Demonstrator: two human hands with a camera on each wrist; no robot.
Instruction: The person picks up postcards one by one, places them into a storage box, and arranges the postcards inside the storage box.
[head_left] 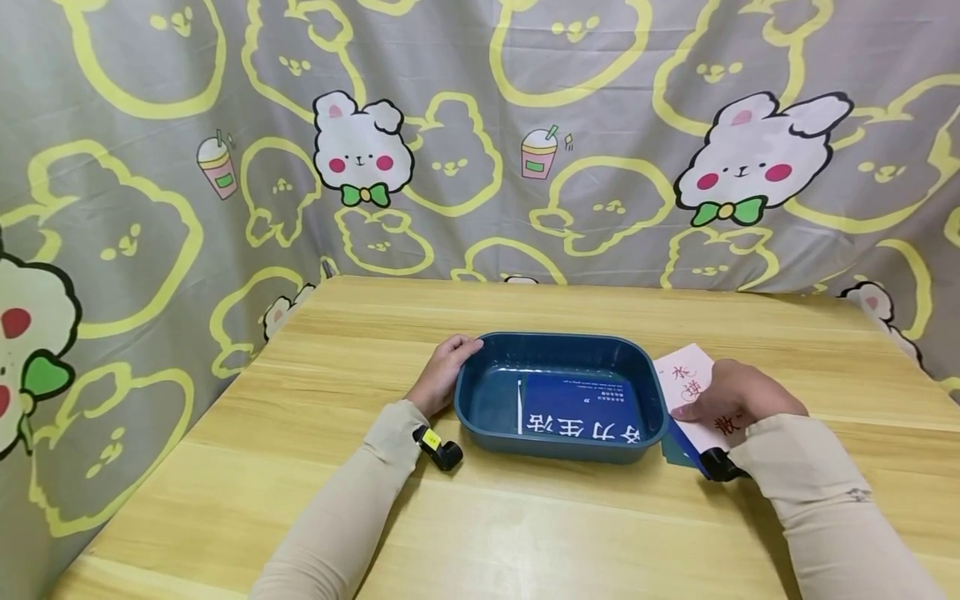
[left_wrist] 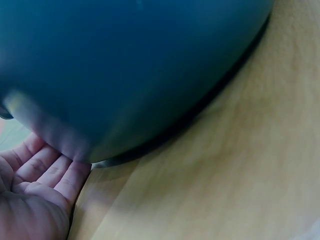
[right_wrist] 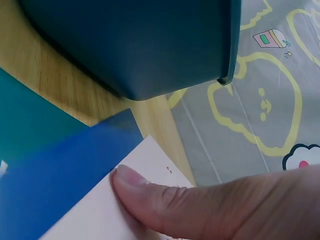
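Note:
A dark blue rectangular plastic tray (head_left: 561, 446) with rounded corners stands on the table. Inside it lies a blue card (head_left: 577, 404) with white lettering. My left hand (head_left: 444, 371) grips the tray's left end at the rim; in the left wrist view its fingers (left_wrist: 55, 172) lie against the outer wall. To the right of the tray, my right hand (head_left: 738, 392) pinches a pale pink card (head_left: 686, 375) with red handwritten characters, thumb on top. A blue card (right_wrist: 75, 165) and a green card (right_wrist: 35, 115) show under the pink one. My right fingers beneath the cards are hidden.
The wooden table (head_left: 225, 500) extends around the tray on all sides. A grey curtain (head_left: 480, 125) printed with cartoon animals hangs behind the table and along its left side. A black strap device (head_left: 438, 450) is worn on my left wrist.

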